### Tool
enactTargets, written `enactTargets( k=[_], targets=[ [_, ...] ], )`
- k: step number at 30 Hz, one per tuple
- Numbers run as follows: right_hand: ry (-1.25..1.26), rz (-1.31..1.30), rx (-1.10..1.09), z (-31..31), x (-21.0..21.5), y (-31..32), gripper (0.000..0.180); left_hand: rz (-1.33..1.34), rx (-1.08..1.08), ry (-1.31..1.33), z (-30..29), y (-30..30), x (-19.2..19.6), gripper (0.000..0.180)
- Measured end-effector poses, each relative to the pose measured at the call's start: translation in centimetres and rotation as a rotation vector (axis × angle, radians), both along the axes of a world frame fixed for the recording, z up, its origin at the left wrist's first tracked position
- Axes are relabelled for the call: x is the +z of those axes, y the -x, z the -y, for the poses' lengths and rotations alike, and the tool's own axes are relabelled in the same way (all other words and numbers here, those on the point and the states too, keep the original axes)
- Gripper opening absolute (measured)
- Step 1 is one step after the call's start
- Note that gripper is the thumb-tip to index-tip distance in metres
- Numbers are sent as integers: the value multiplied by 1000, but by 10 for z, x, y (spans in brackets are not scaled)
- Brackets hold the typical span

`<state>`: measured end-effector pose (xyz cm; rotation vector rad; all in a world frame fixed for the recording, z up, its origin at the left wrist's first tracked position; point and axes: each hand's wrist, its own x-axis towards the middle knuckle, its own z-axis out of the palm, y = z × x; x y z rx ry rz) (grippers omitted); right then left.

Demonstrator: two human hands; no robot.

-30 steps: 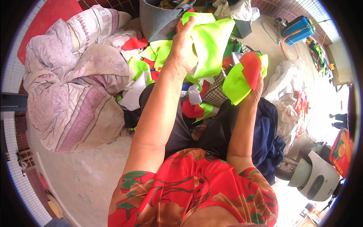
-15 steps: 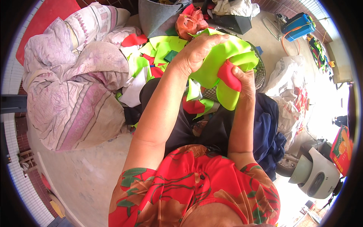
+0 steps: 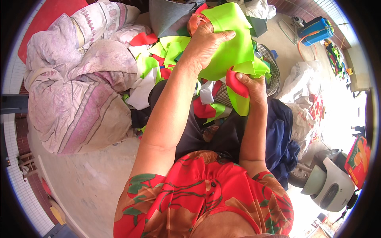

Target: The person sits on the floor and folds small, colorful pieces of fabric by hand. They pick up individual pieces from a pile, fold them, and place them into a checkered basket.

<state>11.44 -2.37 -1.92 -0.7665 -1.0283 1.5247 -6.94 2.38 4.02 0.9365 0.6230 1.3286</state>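
Raised since half a second ago, the green cloth (image 3: 234,35) now spreads at 1 o'clock in the view, partly covering a red plastic bag (image 3: 194,23). The left hand (image 3: 204,45) grasps its left edge, thumb on top. At 2 o'clock, the right hand's (image 3: 256,89) fingers clasp a red scrap (image 3: 237,84) over a green one (image 3: 239,104). Toward 10 o'clock lies a pale patterned bundle (image 3: 99,65); the blue container (image 3: 316,31) is at 2 o'clock, farther out.

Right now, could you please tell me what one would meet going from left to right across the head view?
Pale patterned bundle → left hand holding lime-green fabric → right hand holding a red fabric piece → navy cloth → blue container → red printed item.
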Motion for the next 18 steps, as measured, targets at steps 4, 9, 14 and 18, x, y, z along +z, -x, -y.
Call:
enactTargets(
  k=[4,9,14,18],
  targets=[
    [6,48,-25,0,-9,-11,35,45,10,27,-2,1,-1,22],
    [18,41,-33,-1,-19,-21,42,44,15,-1,-4,2,-3,19],
    [72,-102,-76,-2,-20,-21,39,96,5,-30,-10,3,-7,20],
    [134,-294,-63,-3,-28,-27,45,-14,-20,28,-6,1,-4,25]
  ],
)
